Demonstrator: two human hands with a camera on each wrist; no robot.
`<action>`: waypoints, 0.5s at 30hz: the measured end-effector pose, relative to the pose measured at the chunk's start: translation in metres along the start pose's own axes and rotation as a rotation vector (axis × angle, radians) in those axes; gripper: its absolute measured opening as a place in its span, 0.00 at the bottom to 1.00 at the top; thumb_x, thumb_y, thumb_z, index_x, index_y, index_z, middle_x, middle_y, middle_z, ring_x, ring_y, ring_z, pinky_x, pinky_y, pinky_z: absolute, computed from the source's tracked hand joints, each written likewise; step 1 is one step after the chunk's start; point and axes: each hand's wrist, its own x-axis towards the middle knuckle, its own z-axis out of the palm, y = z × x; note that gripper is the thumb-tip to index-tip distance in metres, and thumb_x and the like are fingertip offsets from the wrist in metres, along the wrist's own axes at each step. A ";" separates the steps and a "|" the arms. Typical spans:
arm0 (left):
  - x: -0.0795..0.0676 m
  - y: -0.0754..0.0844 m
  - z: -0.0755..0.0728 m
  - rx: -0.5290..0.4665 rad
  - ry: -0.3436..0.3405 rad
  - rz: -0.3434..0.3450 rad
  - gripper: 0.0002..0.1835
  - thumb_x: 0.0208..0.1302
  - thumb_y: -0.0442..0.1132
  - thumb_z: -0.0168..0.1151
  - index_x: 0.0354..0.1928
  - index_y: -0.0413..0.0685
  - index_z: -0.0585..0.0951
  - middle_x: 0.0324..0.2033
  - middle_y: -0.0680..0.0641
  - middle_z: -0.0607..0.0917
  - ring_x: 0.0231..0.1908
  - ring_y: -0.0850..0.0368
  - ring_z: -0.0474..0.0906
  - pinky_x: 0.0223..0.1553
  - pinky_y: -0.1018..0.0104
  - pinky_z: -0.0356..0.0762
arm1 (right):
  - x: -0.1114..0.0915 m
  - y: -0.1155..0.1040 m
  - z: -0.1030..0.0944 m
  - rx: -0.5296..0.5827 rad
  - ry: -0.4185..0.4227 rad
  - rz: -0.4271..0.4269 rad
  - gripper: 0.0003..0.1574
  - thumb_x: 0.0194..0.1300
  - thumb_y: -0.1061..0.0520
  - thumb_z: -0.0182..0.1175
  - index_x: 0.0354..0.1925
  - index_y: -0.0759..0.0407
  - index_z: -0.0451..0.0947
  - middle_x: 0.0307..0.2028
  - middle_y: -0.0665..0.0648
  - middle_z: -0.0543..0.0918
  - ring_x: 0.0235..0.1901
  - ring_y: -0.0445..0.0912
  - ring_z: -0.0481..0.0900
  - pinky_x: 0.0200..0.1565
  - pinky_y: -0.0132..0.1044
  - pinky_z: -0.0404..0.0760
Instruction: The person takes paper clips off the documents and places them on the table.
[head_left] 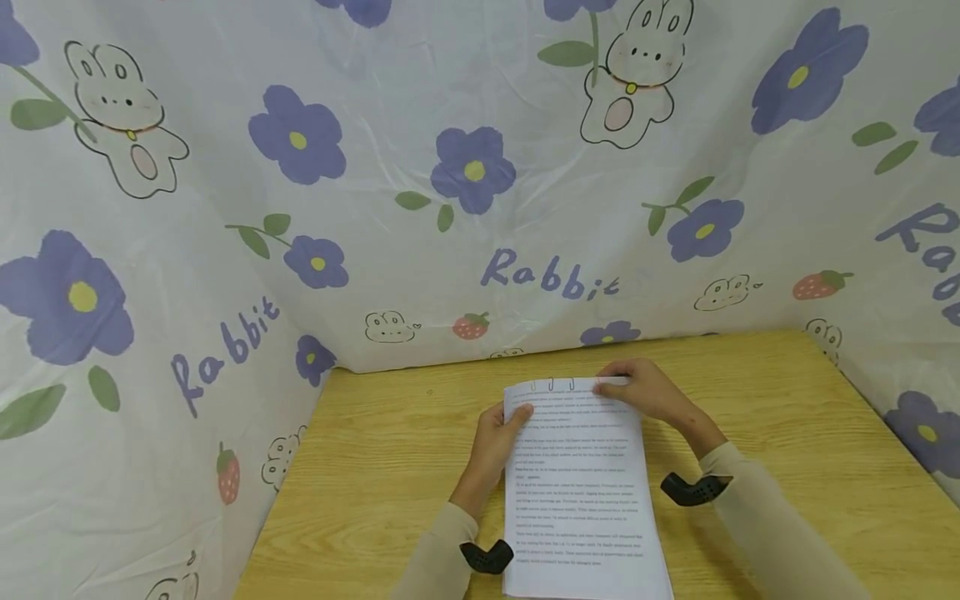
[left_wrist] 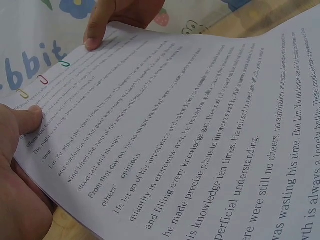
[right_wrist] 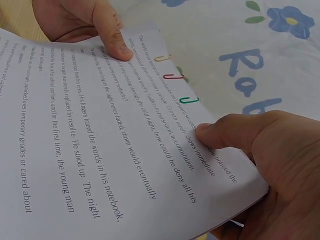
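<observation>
A stack of printed paper (head_left: pixel 573 483) is held up off the table, its top edge away from me. Three paper clips sit along that top edge: a yellow paper clip (right_wrist: pixel 162 58), a red paper clip (right_wrist: pixel 174 76) and a green paper clip (right_wrist: pixel 189 100). My left hand (head_left: pixel 495 442) grips the left edge near the top, thumb on the printed face and fingers behind. At the top right corner my right hand (head_left: pixel 648 387) pinches the sheets, thumb in front. The fingers behind the paper are mostly hidden.
Beneath the paper is a wooden table (head_left: pixel 382 467). A white cloth (head_left: pixel 405 275) printed with purple flowers, rabbits and strawberries hangs behind the table and along both sides. Black wrist bands (head_left: pixel 487 557) are on both wrists.
</observation>
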 end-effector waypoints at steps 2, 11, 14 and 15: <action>0.000 0.000 0.000 0.003 0.003 -0.005 0.20 0.77 0.52 0.65 0.56 0.43 0.86 0.38 0.43 0.93 0.31 0.57 0.91 0.32 0.67 0.88 | -0.001 0.000 0.001 0.013 0.003 0.010 0.21 0.73 0.51 0.69 0.55 0.65 0.86 0.52 0.66 0.87 0.43 0.49 0.84 0.43 0.38 0.84; 0.001 0.002 -0.001 0.035 0.004 -0.013 0.18 0.78 0.50 0.64 0.54 0.42 0.87 0.37 0.44 0.93 0.30 0.58 0.90 0.32 0.68 0.87 | -0.001 0.002 0.005 0.051 0.045 0.043 0.23 0.74 0.49 0.69 0.56 0.65 0.85 0.53 0.66 0.87 0.39 0.46 0.85 0.39 0.35 0.83; 0.000 0.005 -0.001 0.051 -0.002 -0.020 0.18 0.78 0.49 0.64 0.54 0.42 0.87 0.37 0.44 0.93 0.31 0.58 0.90 0.32 0.68 0.87 | -0.001 0.001 0.008 0.063 0.066 0.055 0.22 0.74 0.48 0.69 0.55 0.65 0.86 0.52 0.66 0.88 0.37 0.46 0.85 0.38 0.33 0.82; 0.000 0.006 -0.001 0.056 -0.004 -0.022 0.18 0.78 0.49 0.64 0.54 0.42 0.87 0.37 0.44 0.93 0.31 0.58 0.90 0.32 0.68 0.87 | -0.001 0.001 0.008 0.067 0.071 0.058 0.22 0.74 0.48 0.69 0.55 0.64 0.86 0.52 0.65 0.88 0.37 0.46 0.84 0.38 0.33 0.82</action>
